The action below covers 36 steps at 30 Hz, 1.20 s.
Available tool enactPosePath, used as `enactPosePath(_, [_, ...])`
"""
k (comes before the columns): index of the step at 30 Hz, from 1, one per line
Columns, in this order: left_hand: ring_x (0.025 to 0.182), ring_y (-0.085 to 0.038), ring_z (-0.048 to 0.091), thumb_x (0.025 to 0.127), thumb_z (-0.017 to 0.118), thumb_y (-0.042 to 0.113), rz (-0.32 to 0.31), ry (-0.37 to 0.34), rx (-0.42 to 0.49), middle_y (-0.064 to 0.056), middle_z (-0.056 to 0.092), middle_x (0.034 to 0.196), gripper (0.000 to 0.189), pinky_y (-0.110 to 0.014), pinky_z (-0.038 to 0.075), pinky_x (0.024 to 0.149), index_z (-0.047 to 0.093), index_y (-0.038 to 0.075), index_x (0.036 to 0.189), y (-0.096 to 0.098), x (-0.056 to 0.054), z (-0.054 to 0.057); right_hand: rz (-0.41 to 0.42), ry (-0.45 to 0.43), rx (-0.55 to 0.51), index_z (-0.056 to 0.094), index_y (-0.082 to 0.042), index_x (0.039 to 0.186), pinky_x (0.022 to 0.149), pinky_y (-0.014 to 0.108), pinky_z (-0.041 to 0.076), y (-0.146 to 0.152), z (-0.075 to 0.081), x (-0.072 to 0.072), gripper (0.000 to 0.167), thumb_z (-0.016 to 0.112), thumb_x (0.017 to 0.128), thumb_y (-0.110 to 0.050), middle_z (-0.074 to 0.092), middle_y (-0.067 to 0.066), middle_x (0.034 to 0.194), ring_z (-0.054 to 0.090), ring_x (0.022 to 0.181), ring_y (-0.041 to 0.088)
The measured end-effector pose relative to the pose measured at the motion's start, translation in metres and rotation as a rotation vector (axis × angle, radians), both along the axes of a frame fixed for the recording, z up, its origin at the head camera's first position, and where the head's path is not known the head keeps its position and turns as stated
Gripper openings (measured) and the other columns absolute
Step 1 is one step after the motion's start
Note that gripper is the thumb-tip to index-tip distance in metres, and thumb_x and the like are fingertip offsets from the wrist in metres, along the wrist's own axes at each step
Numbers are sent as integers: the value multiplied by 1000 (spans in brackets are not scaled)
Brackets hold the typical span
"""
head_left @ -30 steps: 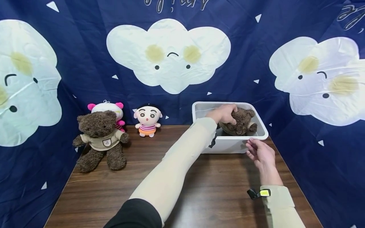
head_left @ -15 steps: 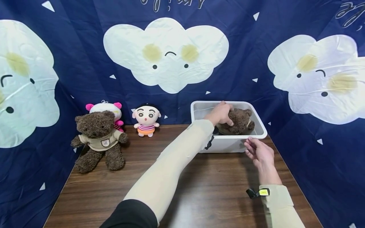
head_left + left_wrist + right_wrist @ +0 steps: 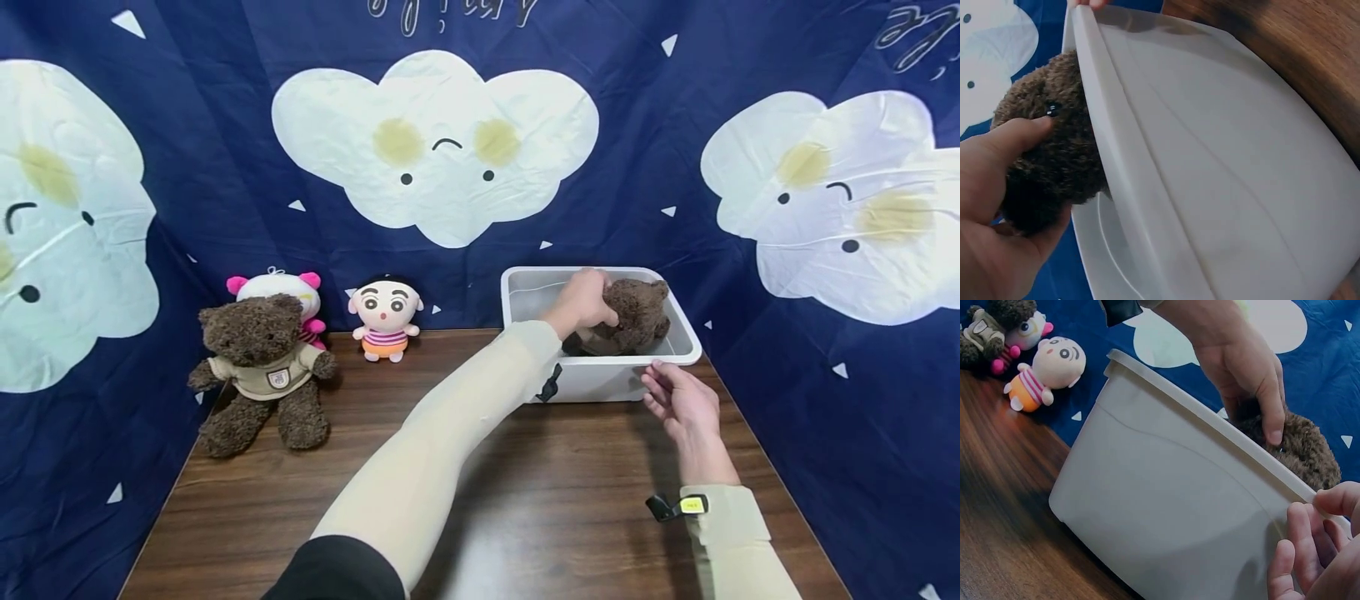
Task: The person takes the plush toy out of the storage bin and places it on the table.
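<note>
A brown plush teddy bear lies in a white plastic bin at the table's back right. My left hand reaches in from the left and grips the bear's head, with the thumb beside a black eye in the left wrist view. The bear's lower body is hidden by the bin wall and that hand. At the bin's front right, my right hand pinches the rim, thumb on top and fingers below, as the right wrist view shows.
Another brown teddy bear in a beige shirt sits at the left, partly covering a pink-and-white plush. A boy doll in a striped top stands near the back. Blue cloud-patterned cloth rises behind the wooden table.
Within the bin, the left hand has turned the bear's head, so its muzzle and arm show less than before. My right hand has stayed at the rim.
</note>
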<state>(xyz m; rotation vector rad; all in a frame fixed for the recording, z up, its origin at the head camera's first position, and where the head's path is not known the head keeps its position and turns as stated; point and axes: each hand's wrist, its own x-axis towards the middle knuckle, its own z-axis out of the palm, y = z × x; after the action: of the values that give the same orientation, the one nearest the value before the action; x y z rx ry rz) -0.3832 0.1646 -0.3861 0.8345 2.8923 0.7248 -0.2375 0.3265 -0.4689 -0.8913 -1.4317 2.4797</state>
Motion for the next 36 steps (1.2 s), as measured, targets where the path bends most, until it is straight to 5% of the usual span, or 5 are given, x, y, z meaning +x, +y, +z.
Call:
enactPosePath(5, [120,-14,62,82,81,25,12,18,99,2,68,129,47,-22,50,96,70,14,126,-7,-4,-1,-3,-3,0,78,-15,80,52,26,56,1,1,1,15,73,94,-11,75,-3,73,72,62,7])
enactPosePath(20, [118,-19,64,82,81,28,10,88,170,3,73,125,40,-25,51,95,76,19,120,-16,-4,7,6,-2,-5,77,-15,79,53,26,56,-2,2,1,18,72,95,-11,75,-3,73,72,61,7])
enactPosePath(27, [121,-19,62,86,79,26,0,67,222,6,71,127,38,-27,50,99,75,21,123,-30,-6,15,3,0,-11,77,-14,80,53,26,56,-2,1,1,16,73,94,-10,75,-3,73,72,61,8])
enactPosePath(36, [119,-16,63,86,80,19,-4,3,425,2,71,126,35,-30,52,97,74,18,121,-57,-8,29,9,12,-9,77,-14,80,52,26,56,1,2,3,15,73,93,-9,75,-2,72,72,62,8])
